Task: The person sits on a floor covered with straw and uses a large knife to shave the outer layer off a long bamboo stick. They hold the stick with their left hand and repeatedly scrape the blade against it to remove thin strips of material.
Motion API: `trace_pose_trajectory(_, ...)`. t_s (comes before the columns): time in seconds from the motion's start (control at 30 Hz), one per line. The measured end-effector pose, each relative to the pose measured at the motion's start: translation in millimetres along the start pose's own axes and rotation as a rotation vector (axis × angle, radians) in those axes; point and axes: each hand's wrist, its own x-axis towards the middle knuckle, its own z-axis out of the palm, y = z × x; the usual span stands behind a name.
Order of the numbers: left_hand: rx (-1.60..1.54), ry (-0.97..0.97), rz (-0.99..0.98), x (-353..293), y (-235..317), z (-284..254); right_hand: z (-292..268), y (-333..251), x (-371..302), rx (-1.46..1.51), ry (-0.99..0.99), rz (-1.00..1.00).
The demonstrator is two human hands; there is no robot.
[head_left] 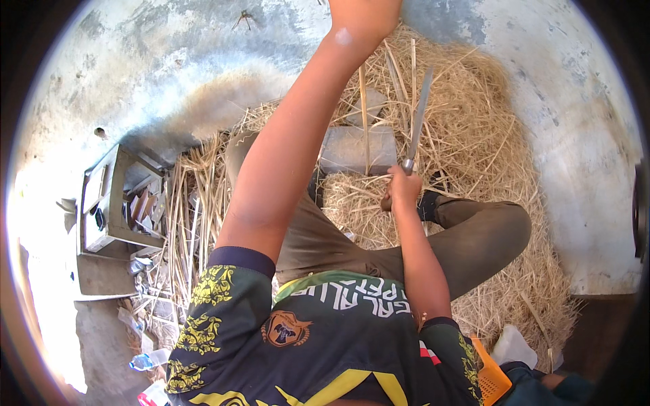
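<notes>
My left arm is raised high, and my left hand (369, 12) is cut off by the top edge, so its fingers are out of sight. A thin pale strip of bamboo or cane (366, 122) runs down from behind that forearm to a grey block (338, 149) between my legs. Whether the left hand holds the strip's hidden upper end, I cannot tell. My right hand (404, 186) is closed round the handle of a long knife (421, 111), its blade pointing up and away, to the right of the strip and apart from it.
Pale shavings (474, 115) lie heaped ahead and to the right. Long strips (200, 210) lie at my left beside a wooden stool (139, 237) with odds and ends inside. A plastic bottle (150, 360) is at lower left, an orange plastic basket (493, 379) at lower right. A worn wall (203, 40) rises ahead.
</notes>
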Motion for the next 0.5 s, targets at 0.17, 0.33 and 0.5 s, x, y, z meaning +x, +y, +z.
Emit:
trace_pose_trajectory(0.17, -0.116, -0.023, -0.068, -0.4, -0.6, 4.4, 8.5, 1.5, -13.0, -0.222, -0.132, -0.352)
trace_pose_trajectory(0.33, -0.117, -0.051, -0.097, -5.9, 16.0, 11.2, -0.7, 61.7, 14.2, -0.818, -0.049, -0.092)
trace_pose_trajectory(0.5, -0.116, -0.031, -0.090, -0.9, -3.7, 0.4, 4.7, 41.9, 1.5, -0.366, -0.049, 0.259)
